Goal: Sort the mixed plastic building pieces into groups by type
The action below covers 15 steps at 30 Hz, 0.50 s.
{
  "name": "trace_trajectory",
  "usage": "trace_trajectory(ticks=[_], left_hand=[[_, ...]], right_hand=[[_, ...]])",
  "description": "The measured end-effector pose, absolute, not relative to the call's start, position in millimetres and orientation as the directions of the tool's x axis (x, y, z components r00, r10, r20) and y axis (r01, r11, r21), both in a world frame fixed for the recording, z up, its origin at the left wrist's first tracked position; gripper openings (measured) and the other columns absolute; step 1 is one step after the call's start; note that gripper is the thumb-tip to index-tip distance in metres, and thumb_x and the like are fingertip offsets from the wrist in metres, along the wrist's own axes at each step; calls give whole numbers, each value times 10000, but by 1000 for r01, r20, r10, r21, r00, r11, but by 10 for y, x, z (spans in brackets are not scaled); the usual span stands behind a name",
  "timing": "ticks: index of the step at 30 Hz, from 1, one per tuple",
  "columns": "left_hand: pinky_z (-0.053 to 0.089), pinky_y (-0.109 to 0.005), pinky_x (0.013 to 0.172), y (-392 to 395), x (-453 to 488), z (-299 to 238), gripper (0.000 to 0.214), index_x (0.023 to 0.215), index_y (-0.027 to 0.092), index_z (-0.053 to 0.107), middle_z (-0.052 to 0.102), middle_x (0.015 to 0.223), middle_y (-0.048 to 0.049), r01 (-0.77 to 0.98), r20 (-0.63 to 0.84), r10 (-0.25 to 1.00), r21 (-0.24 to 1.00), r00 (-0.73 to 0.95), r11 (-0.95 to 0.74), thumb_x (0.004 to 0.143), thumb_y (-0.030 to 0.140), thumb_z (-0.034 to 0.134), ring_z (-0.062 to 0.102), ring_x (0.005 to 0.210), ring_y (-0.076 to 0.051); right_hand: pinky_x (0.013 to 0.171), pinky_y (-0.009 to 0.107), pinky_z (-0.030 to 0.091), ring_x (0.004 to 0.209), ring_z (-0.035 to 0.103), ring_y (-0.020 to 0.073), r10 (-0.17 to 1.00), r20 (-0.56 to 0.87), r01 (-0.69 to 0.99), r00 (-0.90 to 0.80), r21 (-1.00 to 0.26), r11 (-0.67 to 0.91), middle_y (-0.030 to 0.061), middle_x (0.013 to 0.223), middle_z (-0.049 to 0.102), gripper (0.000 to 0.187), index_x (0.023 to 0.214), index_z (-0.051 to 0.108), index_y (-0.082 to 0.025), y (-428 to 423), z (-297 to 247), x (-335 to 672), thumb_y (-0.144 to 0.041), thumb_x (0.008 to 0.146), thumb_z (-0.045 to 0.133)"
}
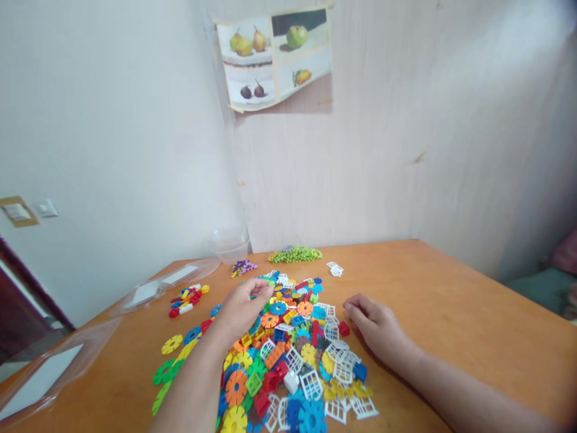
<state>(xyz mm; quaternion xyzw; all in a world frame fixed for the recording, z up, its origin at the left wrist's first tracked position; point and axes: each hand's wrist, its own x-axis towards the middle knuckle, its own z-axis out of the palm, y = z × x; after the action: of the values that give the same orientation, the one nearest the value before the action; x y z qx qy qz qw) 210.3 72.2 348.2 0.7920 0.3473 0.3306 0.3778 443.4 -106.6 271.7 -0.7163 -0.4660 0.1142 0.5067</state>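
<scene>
My left hand (247, 308) reaches over the far part of a mixed pile of plastic building pieces, its thumb and fingers pinched together. What lies between those fingertips, if anything, is too small to make out. At the pile's right side my right hand (377, 325) rests near the table in a loose fist, with nothing seen in it. A red block (344, 328) sits just left of its fingers. White lattice window pieces (346, 364) lie along this side. Orange flower disc (236, 388), blue gear-edged disc (312, 416) and red bricks (270, 382) are heaped between my arms.
Green pieces (300, 255), purple pieces (244, 267) and white window pieces (335, 269) form separate groups at the back of the wooden table (460, 313). Red, yellow and white bricks (189, 299) lie left. A clear tub (229, 245) and clear plastic lids (180, 275) stand along the left edge.
</scene>
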Motion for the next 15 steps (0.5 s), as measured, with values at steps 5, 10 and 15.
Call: trace_trajectory(ticks=[5,10,15], left_hand=[[482,-405,926,834,2083,3419,458,1012,224,713,739,1051,-86,339,299,799,787,522,-516,771,603,629,664,1011,-288],[467,-371,890,914,2050,3362,412,1008,244,712,727,1089,-95,459,348,795,671,498,-582,793,578,601,650,1028,-288],[431,-367,925,906,2038,3323,391,1096,238,683,690,1170,-114,577,361,714,423,600,-699,889,505,488,616,1107,-284]], right_hand=[[644,279,455,708,620,187,774,331,583,539,-810,-60,-7,712,668,263,827,634,-209,-1071,2724,4433,-405,902,475],[696,291,479,765,644,198,811,371,660,452,-751,-24,15,790,695,258,883,659,-214,-1091,2760,4350,-386,921,470],[711,292,471,806,626,194,839,451,798,305,-601,33,45,875,667,210,912,677,-220,-1112,2965,4112,-311,926,488]])
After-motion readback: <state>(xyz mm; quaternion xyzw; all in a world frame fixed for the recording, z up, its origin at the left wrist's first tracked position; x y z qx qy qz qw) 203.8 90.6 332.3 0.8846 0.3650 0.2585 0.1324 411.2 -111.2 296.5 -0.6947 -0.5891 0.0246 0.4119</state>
